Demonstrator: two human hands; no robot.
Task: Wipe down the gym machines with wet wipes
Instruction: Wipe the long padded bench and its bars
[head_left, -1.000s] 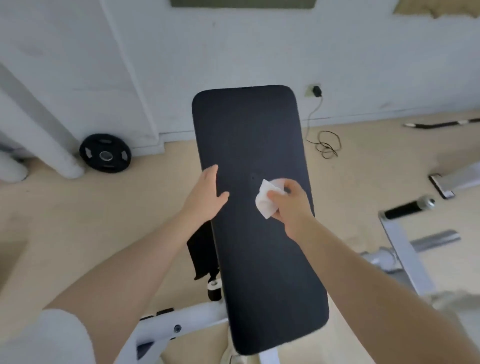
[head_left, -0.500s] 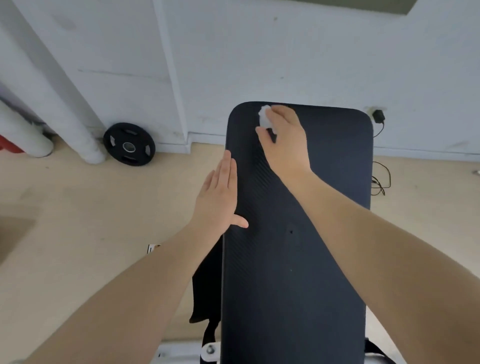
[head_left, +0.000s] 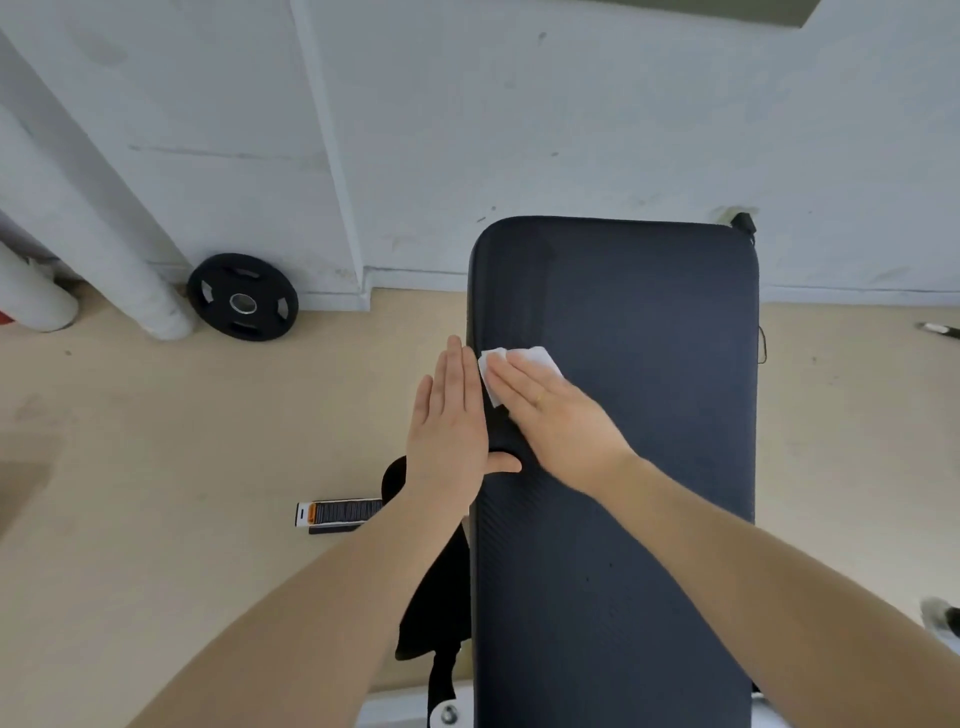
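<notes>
benches: 1, dark padded bench (head_left: 623, 467) | wipes: 1, white wipe (head_left: 530, 361) on the bench | hands: 2, left hand (head_left: 449, 431), right hand (head_left: 558, 421) | rings: 1, ring (head_left: 538, 399) on the right hand | weight plates: 1, black weight plate (head_left: 243, 297) against the wall | pipes: 2, white pipes (head_left: 104, 249)

Under my right hand (head_left: 558, 426) the white wipe (head_left: 524, 366) looks thin and papery. The dark bench pad (head_left: 649, 364) is matt, finely ribbed near me. The weight plate (head_left: 242, 297) looks matt black with a shiny metal hub.
</notes>
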